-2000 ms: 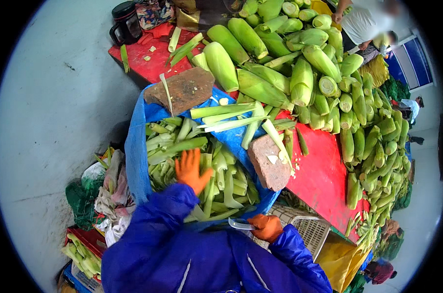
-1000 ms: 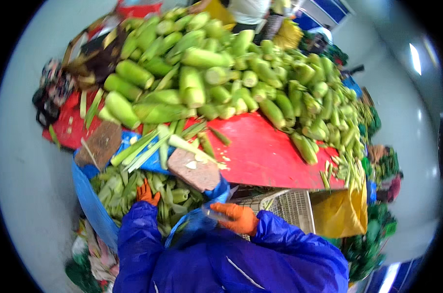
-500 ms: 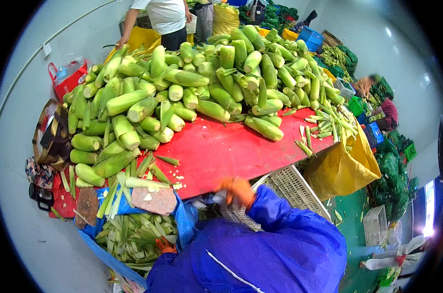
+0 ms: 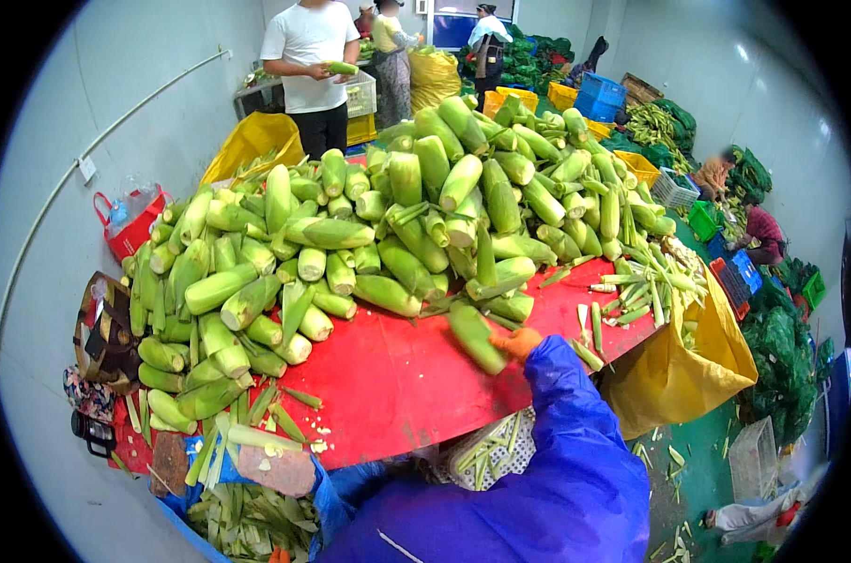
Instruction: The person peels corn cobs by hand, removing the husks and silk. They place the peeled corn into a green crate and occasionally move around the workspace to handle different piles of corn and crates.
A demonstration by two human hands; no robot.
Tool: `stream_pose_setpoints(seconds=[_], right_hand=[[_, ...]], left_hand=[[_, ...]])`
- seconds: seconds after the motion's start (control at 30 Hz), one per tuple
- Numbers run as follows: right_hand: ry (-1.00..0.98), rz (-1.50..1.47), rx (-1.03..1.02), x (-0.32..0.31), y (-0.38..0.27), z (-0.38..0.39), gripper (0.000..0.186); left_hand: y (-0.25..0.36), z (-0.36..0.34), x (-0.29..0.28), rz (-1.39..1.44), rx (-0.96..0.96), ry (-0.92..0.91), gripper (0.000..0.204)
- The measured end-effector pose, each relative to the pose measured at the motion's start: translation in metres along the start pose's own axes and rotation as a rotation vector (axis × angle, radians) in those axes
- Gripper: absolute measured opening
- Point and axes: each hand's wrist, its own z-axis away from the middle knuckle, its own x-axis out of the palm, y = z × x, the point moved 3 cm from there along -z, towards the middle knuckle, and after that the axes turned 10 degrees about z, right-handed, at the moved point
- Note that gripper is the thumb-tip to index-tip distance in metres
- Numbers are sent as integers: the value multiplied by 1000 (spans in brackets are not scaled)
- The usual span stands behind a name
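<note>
Right hand [image 4: 517, 343] in orange glove, fingers wrapped round 1 green corn cob [image 4: 475, 338] – cob lies tilted on the red table [image 4: 397, 385], just left of the hand. Left hand barely visible at the bottom edge; can't tell its state. Below the hand: white basket [image 4: 491, 455] with husk strips. Beyond it – the big corn pile [image 4: 397, 225]. Right of it, a yellow sack [image 4: 679, 371]. Far back, a person in a white shirt [image 4: 308, 42] holds a cob.

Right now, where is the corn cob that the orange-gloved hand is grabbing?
The corn cob lies on the red table right of centre, at the near edge of the big corn pile, under the right hand.
</note>
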Motion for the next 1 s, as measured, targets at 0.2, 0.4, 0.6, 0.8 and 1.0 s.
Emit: stream_pose_setpoints(seconds=[0.2, 0.4, 0.6, 0.8, 1.0], right_hand=[[-75, 114, -255, 66, -66, -26, 82], [32, -47, -343, 77, -131, 11, 58], [-344, -1201, -196, 131, -93, 7, 36], [-540, -1068, -653, 129, -232, 122, 48], [-363, -328, -1183, 168, -357, 248, 88]], left_hand=[[123, -22, -18, 65, 141, 140, 42], [168, -19, -45, 64, 332, 344, 39], [139, 4, -125, -137, 841, 864, 37], [270, 38, -154, 1011, 352, 541, 44], [265, 11, -123, 1650, 664, 48, 63]])
